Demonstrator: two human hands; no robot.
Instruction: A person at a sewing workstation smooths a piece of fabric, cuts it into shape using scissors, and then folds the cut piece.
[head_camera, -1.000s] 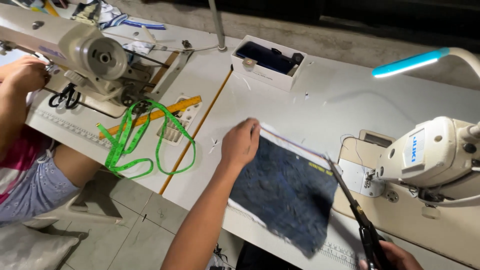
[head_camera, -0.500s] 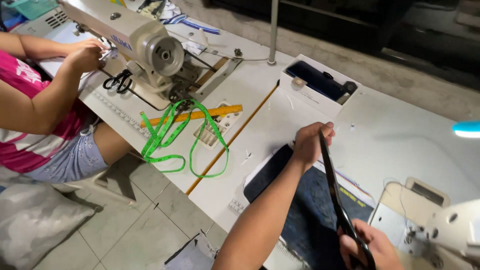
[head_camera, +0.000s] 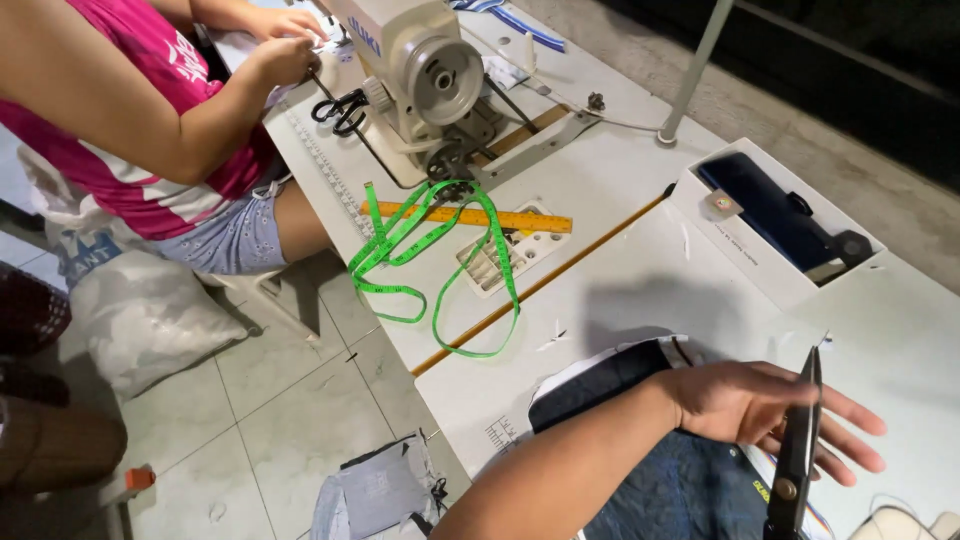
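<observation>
Our left hand (head_camera: 760, 405) lies flat and spread, fingers wide, gripping nothing, palm down over the dark denim piece (head_camera: 680, 480) on the white table (head_camera: 620, 290). The denim sits under and toward the near side of that hand, reaching to the table's front edge. Just beyond the fingertips, crossing in front of them, stand the black scissors (head_camera: 797, 450), blades together, tip pointing away from us. Our right hand is out of view below the frame, so we cannot tell how it holds them.

Ahead of the left hand, well apart, an open white box (head_camera: 745, 262) holds a dark flat object (head_camera: 770, 215). To the left of the hand, a green measuring tape (head_camera: 440, 265) hangs in loops over the table edge, draped across a yellow ruler (head_camera: 490, 217) and a pale plastic tray (head_camera: 510, 258). A thin wooden strip (head_camera: 545, 280) runs between the two tabletops.

Farther left, a cream sewing machine (head_camera: 420, 70) stands with a second pair of black scissors (head_camera: 340, 108) beside it. Another person in a pink top (head_camera: 150, 150) works there with both hands at the machine. Cloth scraps (head_camera: 375, 490) lie on the tiled floor (head_camera: 270, 410).
</observation>
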